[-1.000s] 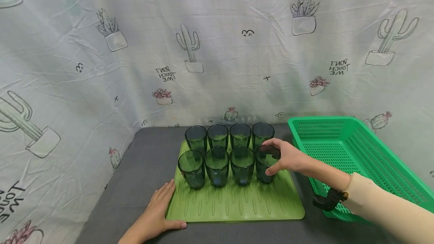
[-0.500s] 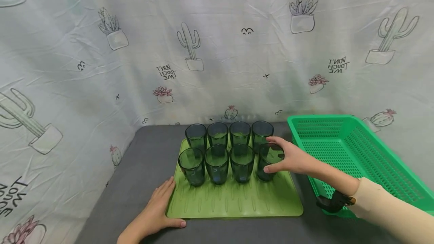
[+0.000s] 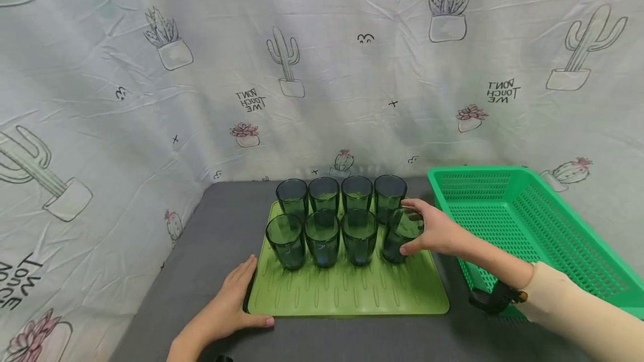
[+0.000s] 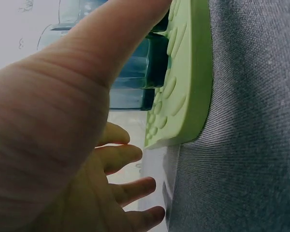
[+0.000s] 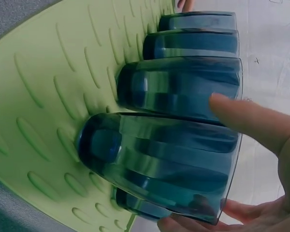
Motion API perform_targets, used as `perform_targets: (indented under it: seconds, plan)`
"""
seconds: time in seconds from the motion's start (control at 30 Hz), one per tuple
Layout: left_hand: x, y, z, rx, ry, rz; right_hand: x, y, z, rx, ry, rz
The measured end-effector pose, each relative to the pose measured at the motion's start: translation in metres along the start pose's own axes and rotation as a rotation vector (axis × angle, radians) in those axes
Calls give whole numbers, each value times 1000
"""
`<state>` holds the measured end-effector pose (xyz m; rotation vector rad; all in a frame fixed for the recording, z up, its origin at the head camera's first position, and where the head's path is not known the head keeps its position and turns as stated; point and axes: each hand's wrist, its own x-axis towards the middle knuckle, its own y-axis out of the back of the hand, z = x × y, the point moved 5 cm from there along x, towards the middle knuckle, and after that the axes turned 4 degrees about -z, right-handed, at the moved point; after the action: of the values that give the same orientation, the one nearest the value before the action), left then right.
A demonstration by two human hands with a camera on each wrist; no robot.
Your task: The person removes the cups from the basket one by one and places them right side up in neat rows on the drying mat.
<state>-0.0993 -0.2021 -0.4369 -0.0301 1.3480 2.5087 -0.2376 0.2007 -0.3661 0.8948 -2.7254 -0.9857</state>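
Observation:
Dark green drinking glasses stand in two rows on a light green ridged mat [image 3: 347, 300]. At the right end of the front row, my right hand [image 3: 435, 230] holds a glass [image 3: 394, 239] near its rim, thumb in front and fingers behind. That glass leans to the right in the right wrist view, its base close to the mat; contact underneath cannot be told. Beside it stands another glass [image 5: 179, 87], near my thumb. My left hand [image 3: 223, 303] lies at the mat's left front corner, fingers spread and nearly straight, thumb along the front edge.
A green perforated plastic basket [image 3: 483, 217] stands to the right, close to the mat, under the right forearm. Grey cloth [image 3: 221, 222] covers the table. A white curtain [image 3: 332, 71] with cactus prints hangs behind and at the left.
My right hand has shifted slightly right, and the glass in it has tilted away from its neighbour. My left hand stays at the mat's corner. The head view has dipped a little.

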Motion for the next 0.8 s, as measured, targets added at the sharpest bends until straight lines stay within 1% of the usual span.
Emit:
perform_targets:
  seconds: [0.1, 0.17, 0.33, 0.4, 0.67, 0.8]
  plan:
    - [-2, 1, 0, -9, 1, 7, 1, 1, 1, 5, 3, -2]
    - [-3, 1, -1, -21, 9, 8, 1, 3, 1, -6, 4, 13]
    - [-3, 3, -2, -41, 23, 13, 3, 6, 0, -85, 36, 76]
    - [-2, 3, -2, -43, 26, 14, 4, 6, 0, -104, 53, 82]
    - [-1, 5, -6, -57, 51, 20, 11, 7, -1, -120, 101, 64]
    - [0, 6, -7, -66, 74, 10, 15, 4, -3, -119, 123, 18]
